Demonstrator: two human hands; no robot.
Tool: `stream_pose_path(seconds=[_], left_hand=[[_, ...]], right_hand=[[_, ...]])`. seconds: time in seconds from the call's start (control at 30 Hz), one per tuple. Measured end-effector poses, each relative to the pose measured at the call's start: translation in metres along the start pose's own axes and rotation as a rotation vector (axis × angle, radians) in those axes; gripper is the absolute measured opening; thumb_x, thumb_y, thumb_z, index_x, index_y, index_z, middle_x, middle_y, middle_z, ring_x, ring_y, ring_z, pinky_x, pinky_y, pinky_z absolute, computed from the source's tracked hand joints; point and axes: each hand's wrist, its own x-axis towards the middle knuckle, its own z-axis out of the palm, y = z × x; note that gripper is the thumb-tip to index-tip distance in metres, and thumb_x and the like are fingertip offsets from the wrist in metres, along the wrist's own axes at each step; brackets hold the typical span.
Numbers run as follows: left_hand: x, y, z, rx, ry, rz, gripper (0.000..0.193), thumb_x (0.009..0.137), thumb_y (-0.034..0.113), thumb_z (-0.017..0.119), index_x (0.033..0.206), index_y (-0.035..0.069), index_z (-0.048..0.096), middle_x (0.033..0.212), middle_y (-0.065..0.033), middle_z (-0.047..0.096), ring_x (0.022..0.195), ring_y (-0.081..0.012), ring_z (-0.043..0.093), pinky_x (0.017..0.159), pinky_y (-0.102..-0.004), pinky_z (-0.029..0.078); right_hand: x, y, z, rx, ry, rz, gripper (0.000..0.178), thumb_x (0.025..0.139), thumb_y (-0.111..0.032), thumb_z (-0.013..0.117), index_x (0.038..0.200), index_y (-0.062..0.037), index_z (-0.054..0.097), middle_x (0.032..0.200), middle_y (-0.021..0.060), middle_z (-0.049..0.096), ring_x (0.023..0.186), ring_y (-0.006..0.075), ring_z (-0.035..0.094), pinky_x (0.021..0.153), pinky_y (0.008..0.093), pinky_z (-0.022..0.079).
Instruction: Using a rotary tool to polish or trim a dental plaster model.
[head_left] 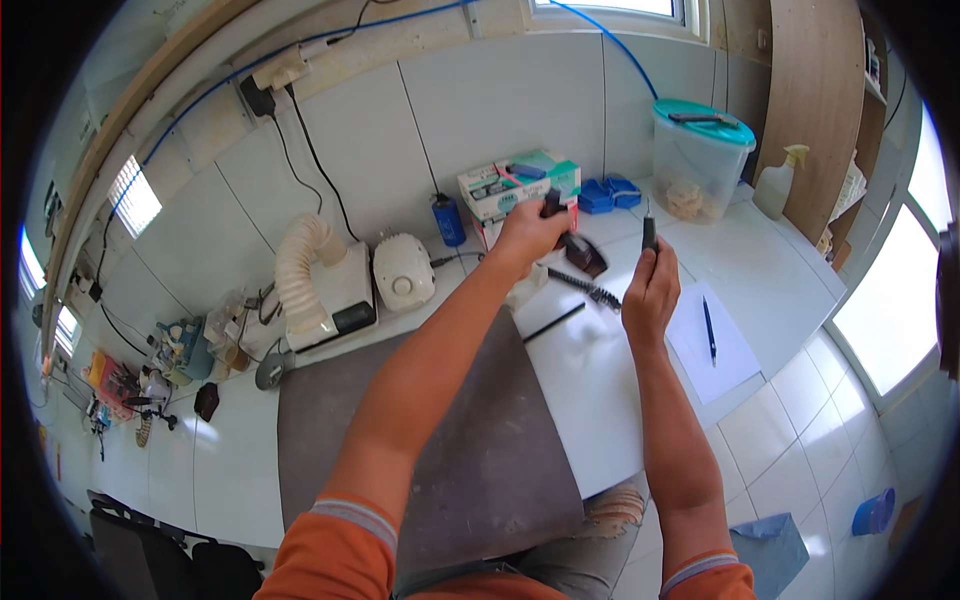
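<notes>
Gripping a dark tool (650,235), right hand (650,292) hovers beyond the mat edge (541,400), left hand (532,236) clutching a black object (551,203).

Slim black pen-shaped tool (650,236): body seen as matt, fine tip as bright metal. Dark brown rounded piece (586,256): glossy face shown; material cannot be told. Grey-brown rectangular mat (460,470): matt, lightly scuffed. White worktop (605,430): smooth and glossy, light reflected in patches. White sheet of paper (738,348): matt. Round turquoise-lidded tub (688,160): formed in translucent plastic. Cream bent hose (298,265): ribbed, plastic-looking. Tall brown panel (815,90): wood-grained. White wall tiles (510,100): smooth, faintly glossed.
</notes>
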Motion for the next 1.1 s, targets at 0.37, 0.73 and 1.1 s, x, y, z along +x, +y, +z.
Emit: stream_pose_path(seconds=[0.37, 0.73, 1.1], left_hand=[[-0.162, -0.034, -0.079, 0.279, -0.116, 0.263, 0.066, 0.12, 0.043, 0.06, 0.175, 0.009, 0.042, 0.167, -0.0211, 0.054, 0.139, -0.029, 0.069, 0.115, -0.0422, 0.058], [-0.306, -0.043, -0.218, 0.383, 0.112, 0.063, 0.057, 0.125, 0.042, 0.049, 0.166, 0.004, 0.054, 0.156, -0.0177, 0.064, 0.134, -0.0268, 0.072, 0.117, -0.0418, 0.056], [-0.384, -0.053, -0.305, 0.4, 0.237, -0.033, 0.054, 0.124, 0.042, 0.053, 0.161, 0.003, 0.059, 0.147, -0.0136, 0.068, 0.128, -0.0225, 0.071, 0.115, -0.0373, 0.056]], right_hand=[[0.002, 0.016, 0.019, -0.094, 0.021, -0.001, 0.037, 0.109, -0.028, 0.071, 0.137, -0.0043, 0.064, 0.122, 0.026, 0.075, 0.111, 0.0484, 0.075, 0.092, 0.0562, 0.061], [-0.007, 0.038, 0.037, 0.229, -0.047, 0.338, 0.039, 0.116, -0.039, 0.06, 0.128, -0.0023, 0.06, 0.107, 0.0345, 0.078, 0.106, 0.0598, 0.073, 0.088, 0.0643, 0.056], [-0.006, 0.049, 0.045, 0.276, -0.013, 0.415, 0.056, 0.113, -0.043, 0.06, 0.147, 0.0019, 0.058, 0.127, 0.0379, 0.076, 0.125, 0.057, 0.071, 0.107, 0.0592, 0.057]])
